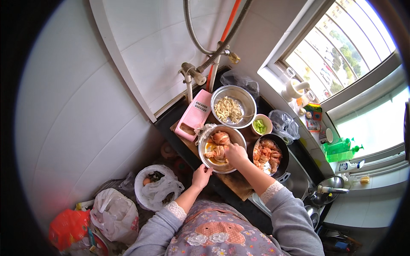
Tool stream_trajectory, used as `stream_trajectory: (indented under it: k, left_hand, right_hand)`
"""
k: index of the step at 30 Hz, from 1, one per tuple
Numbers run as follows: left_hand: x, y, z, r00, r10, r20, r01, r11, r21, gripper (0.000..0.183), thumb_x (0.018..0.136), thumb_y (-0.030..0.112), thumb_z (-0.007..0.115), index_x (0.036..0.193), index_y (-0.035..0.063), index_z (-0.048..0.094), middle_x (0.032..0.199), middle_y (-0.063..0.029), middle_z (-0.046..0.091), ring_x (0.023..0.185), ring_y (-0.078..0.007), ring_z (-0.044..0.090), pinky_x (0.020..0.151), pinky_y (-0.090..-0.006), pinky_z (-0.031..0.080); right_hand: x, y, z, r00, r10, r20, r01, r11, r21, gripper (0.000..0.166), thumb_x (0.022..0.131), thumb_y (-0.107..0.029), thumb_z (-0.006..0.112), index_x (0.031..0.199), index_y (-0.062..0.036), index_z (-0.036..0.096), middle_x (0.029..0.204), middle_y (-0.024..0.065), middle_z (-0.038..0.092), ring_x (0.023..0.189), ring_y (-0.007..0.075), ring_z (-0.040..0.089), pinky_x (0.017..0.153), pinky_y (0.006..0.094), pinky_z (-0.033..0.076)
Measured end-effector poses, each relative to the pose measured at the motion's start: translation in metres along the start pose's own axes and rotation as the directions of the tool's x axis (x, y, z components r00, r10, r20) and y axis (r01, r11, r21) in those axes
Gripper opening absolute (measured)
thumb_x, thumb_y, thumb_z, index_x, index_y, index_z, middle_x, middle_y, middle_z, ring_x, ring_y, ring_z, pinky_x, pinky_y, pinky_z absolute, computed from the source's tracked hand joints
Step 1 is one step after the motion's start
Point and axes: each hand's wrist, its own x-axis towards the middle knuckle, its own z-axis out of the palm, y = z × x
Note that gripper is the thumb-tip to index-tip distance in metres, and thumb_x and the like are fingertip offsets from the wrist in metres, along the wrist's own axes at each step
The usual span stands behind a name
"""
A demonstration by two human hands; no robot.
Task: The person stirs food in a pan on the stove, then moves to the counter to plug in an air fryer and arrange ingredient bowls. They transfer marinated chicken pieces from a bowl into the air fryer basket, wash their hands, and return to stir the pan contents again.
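Note:
My left hand (202, 176) grips the near rim of a stainless steel bowl (239, 137), its thumb over the edge. Inside that bowl my right hand (236, 155) reaches down with curled fingers on a piece of raw chicken (219, 153). The fingertips are partly hidden. Another raw chicken piece (221, 138) lies beyond it, and brown liquid (209, 147) pools at the bottom. Crumpled clear plastic (206, 132) hangs at the bowl's left rim. To the right, a dark pan (284, 150) holds several more chicken pieces (267, 153).
Behind stand a metal bowl (251, 97) of noodle-like strips (228, 109), a pink grater (195, 112), and a small cup (269, 123) of green slices. A wooden board (238, 184) lies underneath. A lined waste bin (141, 192) is below left. Right are a tap (333, 190) and green bottles (342, 149).

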Motion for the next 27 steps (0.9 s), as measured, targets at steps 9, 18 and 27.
stream_trajectory:
  k: [9, 18, 27]
  left_hand:
    - [0.004, -0.006, 0.001, 1.000, -0.003, -0.010, 0.004, 0.998, 0.068, 0.030, 0.084, 0.034, 0.058, 0.092, 0.0050, 0.060, 0.074, -0.0081, 0.065, 0.072, -0.0261, 0.063, 0.066, -0.0359, 0.047]
    - [0.001, -0.003, 0.001, 1.000, -0.001, 0.003, 0.001, 1.000, -0.015, 0.027, 0.084, 0.031, 0.058, 0.087, 0.0039, 0.060, 0.072, -0.0064, 0.064, 0.071, -0.0241, 0.062, 0.067, -0.0347, 0.047]
    - [0.006, -0.007, 0.001, 1.000, 0.015, -0.021, -0.014, 0.997, 0.077, 0.028, 0.084, 0.032, 0.058, 0.088, 0.0038, 0.060, 0.074, -0.0080, 0.065, 0.071, -0.0254, 0.063, 0.067, -0.0354, 0.047]
  right_hand:
    - [0.032, -0.053, 0.026, 0.976, -0.139, -0.171, 0.150, 0.987, 0.057, 0.014, 0.074, -0.017, 0.057, 0.084, -0.0086, 0.060, 0.085, 0.0074, 0.061, 0.079, 0.0267, 0.063, 0.069, 0.0378, 0.051]
    - [-0.001, 0.017, -0.062, 0.914, 0.152, -0.375, 0.072, 0.850, 0.521, 0.030, 0.070, -0.028, 0.069, 0.090, -0.0083, 0.059, 0.072, 0.0149, 0.063, 0.069, 0.0325, 0.062, 0.063, 0.0401, 0.050]
    - [-0.017, -0.031, 0.014, 0.861, -0.267, -0.433, 0.361, 0.921, 0.150, 0.020, 0.072, -0.013, 0.056, 0.091, -0.0167, 0.059, 0.074, 0.0076, 0.053, 0.073, 0.0250, 0.060, 0.060, 0.0368, 0.050]
